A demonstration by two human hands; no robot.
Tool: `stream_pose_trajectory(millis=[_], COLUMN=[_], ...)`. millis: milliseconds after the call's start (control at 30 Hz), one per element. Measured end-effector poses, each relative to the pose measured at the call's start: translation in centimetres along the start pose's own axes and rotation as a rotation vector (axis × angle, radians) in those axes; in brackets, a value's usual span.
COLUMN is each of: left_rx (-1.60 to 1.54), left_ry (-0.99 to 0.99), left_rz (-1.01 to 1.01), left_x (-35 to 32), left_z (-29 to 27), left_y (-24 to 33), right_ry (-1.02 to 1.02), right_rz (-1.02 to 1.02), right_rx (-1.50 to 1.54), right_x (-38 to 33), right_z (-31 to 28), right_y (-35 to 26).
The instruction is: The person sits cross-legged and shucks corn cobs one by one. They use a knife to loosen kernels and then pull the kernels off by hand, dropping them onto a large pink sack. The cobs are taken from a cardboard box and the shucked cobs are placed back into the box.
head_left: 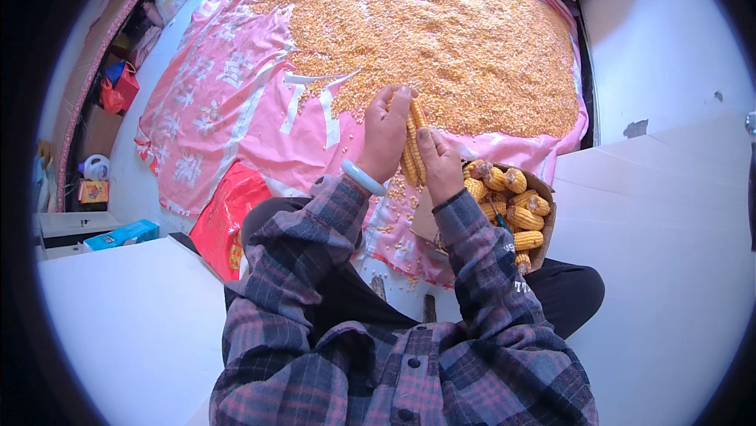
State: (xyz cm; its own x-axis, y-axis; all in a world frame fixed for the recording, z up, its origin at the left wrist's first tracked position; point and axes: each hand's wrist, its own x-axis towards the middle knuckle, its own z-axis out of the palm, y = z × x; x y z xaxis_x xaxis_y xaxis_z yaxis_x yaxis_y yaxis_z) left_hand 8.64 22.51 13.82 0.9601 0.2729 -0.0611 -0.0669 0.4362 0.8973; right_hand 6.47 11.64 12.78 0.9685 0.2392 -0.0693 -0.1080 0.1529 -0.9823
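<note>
Between my two hands I hold a yellow ear of corn [410, 160] out in front of me, tilted nearly upright. A lengthwise groove seems to run down it; whether it is one ear or two side by side, I cannot tell. My left hand [383, 133], with a pale bangle at the wrist, is closed around its left side near the top. From the right, my right hand [442, 161] grips it with the thumb laid on its face. Below the hands, loose kernels [399, 190] lie scattered on the pink cloth [260, 123].
At my right knee a cardboard box [426, 227] holds several ears of corn [525, 218] and a teal-handled tool [502, 222]. Ahead spreads a wide layer of shelled kernels [441, 40]. A red plastic bag [228, 209] lies by my left knee. White panels [134, 324] flank me.
</note>
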Motion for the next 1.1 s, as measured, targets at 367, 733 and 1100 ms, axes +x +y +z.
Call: stream_pose_trajectory(millis=[367, 733, 1100], left_rx=[-0.002, -0.048, -0.305], left_ry=[0.095, 0.168, 0.233], left_rz=[0.056, 0.057, -0.117], left_x=[1.7, 2.3, 2.6], left_z=[0.8, 0.9, 0.2], left_y=[-0.1, -0.3, 0.2], right_ry=[0.179, 0.103, 0.016], right_rz=[0.198, 0.321, 0.263], right_rx=[0.120, 0.198, 0.184], right_x=[2.0, 0.4, -1.3], right_z=[-1.5, -0.6, -0.5], right_y=[2.6, -0.4, -1.0])
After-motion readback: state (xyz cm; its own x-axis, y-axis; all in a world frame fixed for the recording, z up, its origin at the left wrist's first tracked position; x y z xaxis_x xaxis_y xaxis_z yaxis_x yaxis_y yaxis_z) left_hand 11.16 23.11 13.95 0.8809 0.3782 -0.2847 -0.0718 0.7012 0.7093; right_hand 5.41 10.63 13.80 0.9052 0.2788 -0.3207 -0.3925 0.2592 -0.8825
